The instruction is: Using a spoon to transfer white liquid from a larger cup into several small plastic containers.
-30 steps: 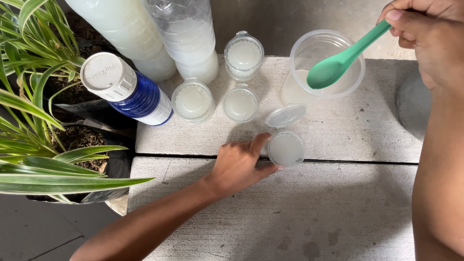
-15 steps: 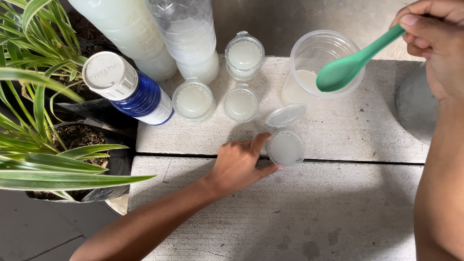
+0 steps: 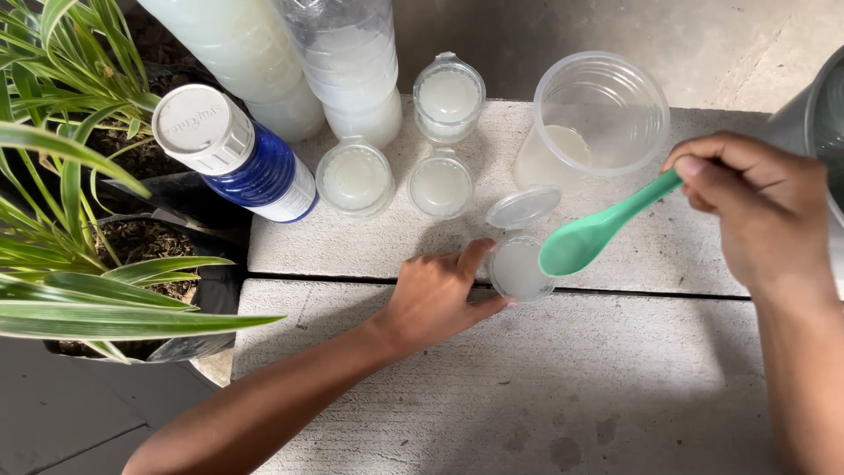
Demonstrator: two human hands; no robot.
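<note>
My left hand [image 3: 435,295] rests on the concrete slab, thumb and fingers against the side of a small clear cup [image 3: 517,266] that has whitish liquid in it and its hinged lid [image 3: 525,208] open. My right hand [image 3: 756,215] holds a green plastic spoon [image 3: 598,231] by the handle, with the bowl just over the small cup's right rim. Behind them stands a larger clear tub [image 3: 598,119] with a little milky liquid at the bottom.
Three closed small cups [image 3: 354,179] [image 3: 440,186] [image 3: 449,94] stand in front of two large milky bottles [image 3: 352,62]. A blue bottle with a white cap [image 3: 237,154] lies at the left beside potted plants [image 3: 79,255]. A grey container [image 3: 818,114] is at the right edge.
My right hand has brought the green spoon down from above the large tub to the small open cup. My left hand has stayed on that cup.
</note>
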